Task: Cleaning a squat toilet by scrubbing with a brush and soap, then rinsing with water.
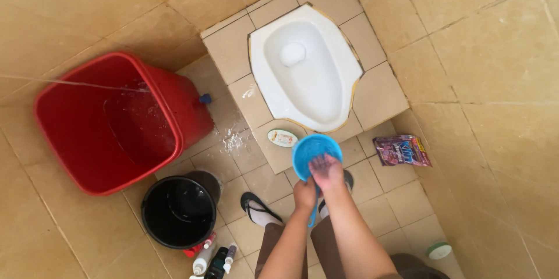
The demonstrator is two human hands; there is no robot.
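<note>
the left hand (304,193) grips the handle of a blue dipper (314,154), held above the tiled floor (262,183), while the right hand (327,169) rests fingers-down inside its bowl, loosely open. just beyond sit a purple sachet (402,151) and a soap bar (282,137). farther off are the white squat toilet (305,66), with a black bucket (179,212) and a red bucket (110,122) to the left.

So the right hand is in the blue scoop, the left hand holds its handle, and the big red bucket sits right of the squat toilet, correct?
Not quite. In the head view the red bucket sits left of the squat toilet, not right. The rest holds: the right hand is in the blue scoop, and the left hand holds its handle.
</note>
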